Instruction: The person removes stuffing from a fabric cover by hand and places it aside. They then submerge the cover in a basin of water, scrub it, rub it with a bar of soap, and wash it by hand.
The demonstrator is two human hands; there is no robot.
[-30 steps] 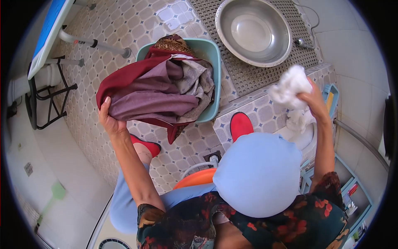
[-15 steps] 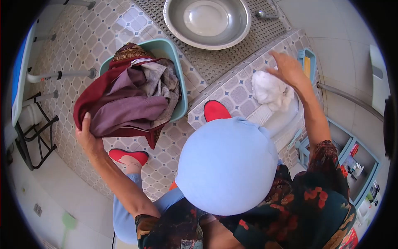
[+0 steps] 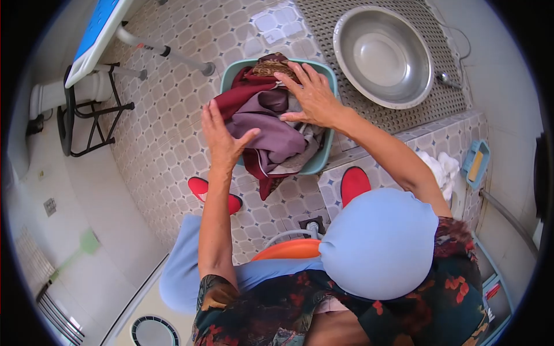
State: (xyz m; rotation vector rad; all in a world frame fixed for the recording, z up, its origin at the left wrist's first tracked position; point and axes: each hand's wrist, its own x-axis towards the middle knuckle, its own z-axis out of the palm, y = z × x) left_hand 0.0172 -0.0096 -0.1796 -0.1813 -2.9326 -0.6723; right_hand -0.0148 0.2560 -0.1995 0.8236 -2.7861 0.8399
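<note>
A teal tub (image 3: 331, 141) stands on the tiled floor, heaped with clothes. On top lies a purple garment (image 3: 268, 138), with dark red cloth (image 3: 239, 99) along its left side and a brown patterned piece (image 3: 271, 64) at the back. My left hand (image 3: 224, 138) is open at the tub's left side, thumb toward the heap, fingers pointing up. Over the right part of the heap, my right hand (image 3: 314, 99) is open with fingers spread, close above the clothes. A corner of dark red cloth hangs over the tub's front rim.
A metal basin (image 3: 382, 57) stands on a perforated grey mat (image 3: 320, 26) at the back right. White cloth (image 3: 441, 170) and a blue soap dish (image 3: 476, 164) lie at the right, partly behind my forearm. An orange tub (image 3: 288, 249) is near my legs; a walking-frame-like black stand (image 3: 95, 109) is at left.
My right hand has moved from beside the white cloth to over the teal tub. My left hand has let go of the dark red cloth, which now sits further into the tub. The view has shifted left.
</note>
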